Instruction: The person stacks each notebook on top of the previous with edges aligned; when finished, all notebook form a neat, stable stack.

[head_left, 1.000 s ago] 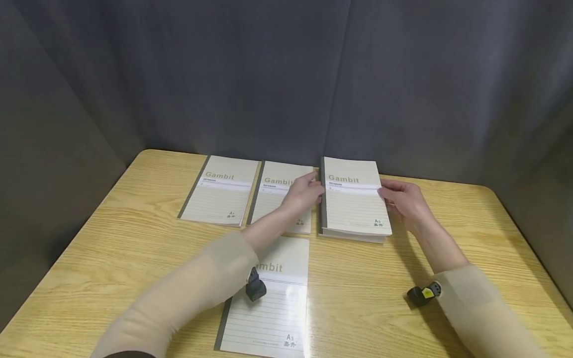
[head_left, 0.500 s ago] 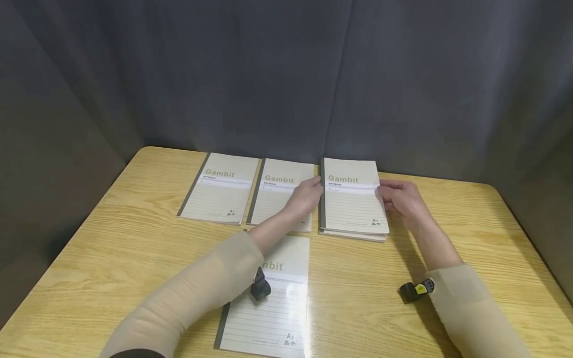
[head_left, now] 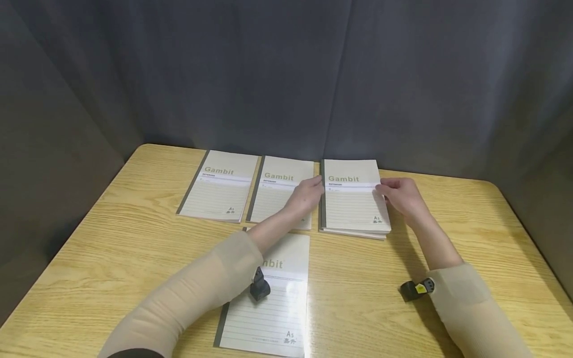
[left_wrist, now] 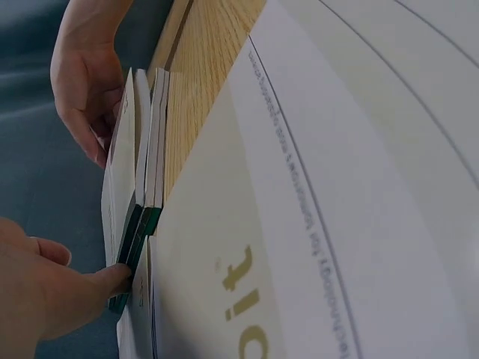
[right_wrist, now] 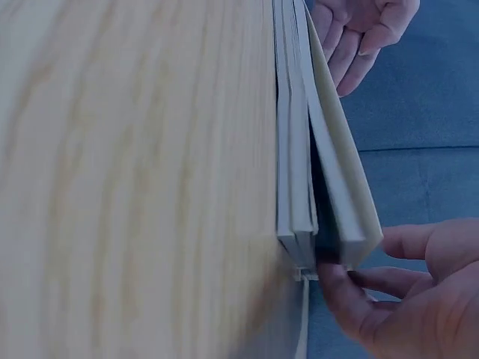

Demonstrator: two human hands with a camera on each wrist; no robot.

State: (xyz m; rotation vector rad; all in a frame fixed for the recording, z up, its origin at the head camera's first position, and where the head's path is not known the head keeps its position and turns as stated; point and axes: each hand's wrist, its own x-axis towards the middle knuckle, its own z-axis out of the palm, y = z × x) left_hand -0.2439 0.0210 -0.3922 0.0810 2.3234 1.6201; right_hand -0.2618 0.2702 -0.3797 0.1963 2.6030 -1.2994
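Observation:
A cream notebook (head_left: 351, 209) with a dark spine lies uppermost on a small stack at the back right. My right hand (head_left: 400, 196) pinches its right edge, thumb on the cover side and fingers underneath. That edge is raised, leaving a wedge-shaped gap above the lower notebooks (right_wrist: 292, 149) in the right wrist view. At the spine side, my left hand (head_left: 306, 199) touches the stack with its fingertips, and in the left wrist view a fingertip (left_wrist: 116, 277) meets the dark spine. Part of the left hand's grip side is hidden.
Two matching notebooks, one at far left (head_left: 215, 194) and another in the middle (head_left: 273, 199), lie left of the stack. A further notebook (head_left: 268, 313) lies nearer, partly under the left forearm. Dark curtain (head_left: 286, 74) borders the wooden table (head_left: 112, 238) behind.
The top notebook has come down closer to the stack, its front gap narrowing. My left hand has settled against the spine, and my right hand keeps its pinch with little movement.

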